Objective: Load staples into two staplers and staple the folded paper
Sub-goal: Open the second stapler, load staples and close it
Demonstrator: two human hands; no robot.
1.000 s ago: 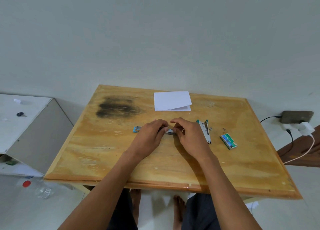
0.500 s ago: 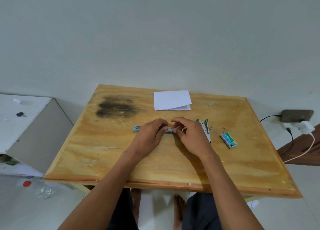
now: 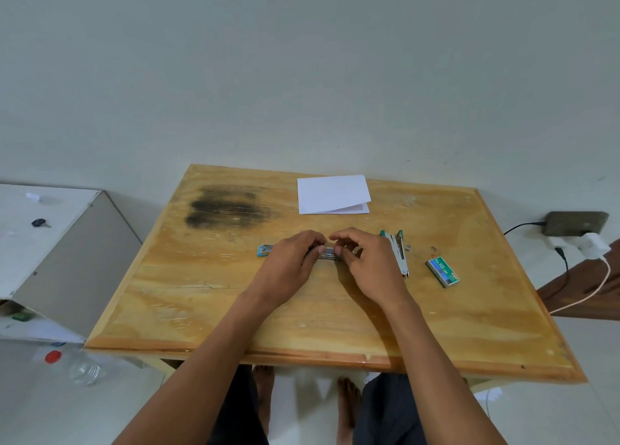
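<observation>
A blue stapler point(image 3: 266, 250) lies flat at the middle of the wooden table point(image 3: 201, 303), mostly hidden under my hands; only its blue end and a strip of metal channel show. My left hand point(image 3: 288, 268) rests on it and grips its middle. My right hand point(image 3: 365, 266) pinches a small metal piece at the channel's right end; whether it is a staple strip I cannot tell. A green stapler point(image 3: 397, 253) lies open just right of my right hand. A green staple box point(image 3: 443, 272) sits further right. The folded white paper point(image 3: 332, 194) lies at the table's far edge.
A dark scorch mark point(image 3: 228, 206) stains the table's far left. A few loose staple bits point(image 3: 434, 250) lie near the green stapler. Left of the table stands a white cabinet point(image 3: 50, 243); a plastic bottle point(image 3: 73, 365) lies on the floor. A phone point(image 3: 575, 223) with charger cables sits at right.
My right hand's fingers have shifted slightly at the stapler's right end, pinching closer over the metal channel. My left hand stays in place on the stapler.
</observation>
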